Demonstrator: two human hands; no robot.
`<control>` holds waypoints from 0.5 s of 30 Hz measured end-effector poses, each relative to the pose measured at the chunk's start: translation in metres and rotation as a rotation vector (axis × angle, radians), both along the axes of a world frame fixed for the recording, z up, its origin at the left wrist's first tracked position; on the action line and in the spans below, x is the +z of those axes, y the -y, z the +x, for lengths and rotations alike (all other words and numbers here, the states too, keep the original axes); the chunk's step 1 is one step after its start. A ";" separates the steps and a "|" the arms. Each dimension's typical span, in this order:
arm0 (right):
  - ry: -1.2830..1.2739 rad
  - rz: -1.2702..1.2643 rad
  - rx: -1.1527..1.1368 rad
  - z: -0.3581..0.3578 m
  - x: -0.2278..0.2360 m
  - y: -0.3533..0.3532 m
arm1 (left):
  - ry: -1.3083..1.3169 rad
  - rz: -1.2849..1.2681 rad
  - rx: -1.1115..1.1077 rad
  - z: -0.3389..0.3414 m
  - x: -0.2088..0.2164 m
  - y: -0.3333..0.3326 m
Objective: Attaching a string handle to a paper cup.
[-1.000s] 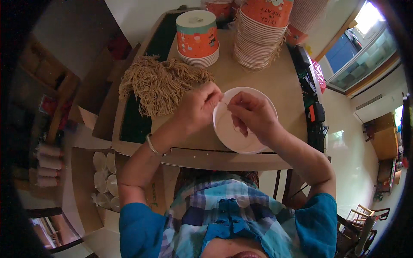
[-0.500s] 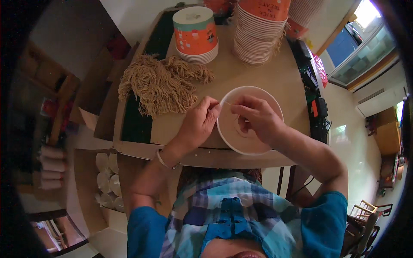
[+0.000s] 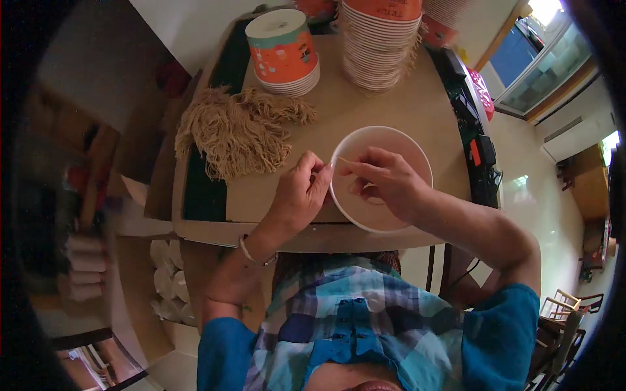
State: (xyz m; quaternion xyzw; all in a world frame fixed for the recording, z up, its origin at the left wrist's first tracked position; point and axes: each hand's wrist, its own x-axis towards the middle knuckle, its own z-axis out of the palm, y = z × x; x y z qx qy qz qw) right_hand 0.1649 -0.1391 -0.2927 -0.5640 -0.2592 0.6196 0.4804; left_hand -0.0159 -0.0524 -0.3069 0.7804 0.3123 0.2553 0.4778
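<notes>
A round paper bucket (image 3: 422, 156), pale inside, stands mouth up at the table's near edge. At its left rim my left hand (image 3: 298, 192) is closed, thumb and fingers pinching the rim. A short piece of beige cord (image 3: 343, 159) runs from that spot to the fingertips of my right hand (image 3: 391, 181). The right hand hangs over the bucket's mouth, closed in a pinch on the cord. A loop of cord shows below its fingers, inside the bucket. Whether my left fingertips also hold a cord end is too small to tell.
A heap of beige cords (image 3: 235, 133) lies left of the bucket. Behind it stands a short stack of orange and green paper buckets (image 3: 282, 55), upside down. A taller stack (image 3: 379, 52) rises at the back. Black devices (image 3: 479, 150) line the table's right edge.
The right hand has shifted slightly left toward the rim, and more of the cord loop shows beneath it. My left hand keeps its pinch. The whole view has shifted a little.
</notes>
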 end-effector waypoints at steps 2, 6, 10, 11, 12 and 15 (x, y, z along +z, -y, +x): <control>0.002 -0.001 -0.002 0.000 -0.001 0.000 | -0.025 0.012 -0.003 0.000 0.001 0.000; -0.006 0.020 0.001 -0.001 -0.003 -0.001 | -0.076 -0.033 -0.011 0.000 0.006 0.001; -0.019 0.030 0.005 0.001 -0.006 -0.003 | -0.081 -0.022 -0.014 0.001 0.007 0.000; -0.019 0.029 0.005 0.001 -0.006 -0.003 | -0.082 -0.022 -0.014 0.001 0.008 0.000; -0.018 0.021 0.005 0.001 -0.005 -0.004 | -0.073 -0.041 -0.015 0.001 0.008 0.000; -0.036 0.027 -0.023 0.000 -0.006 -0.004 | -0.067 -0.056 -0.021 0.000 0.006 0.000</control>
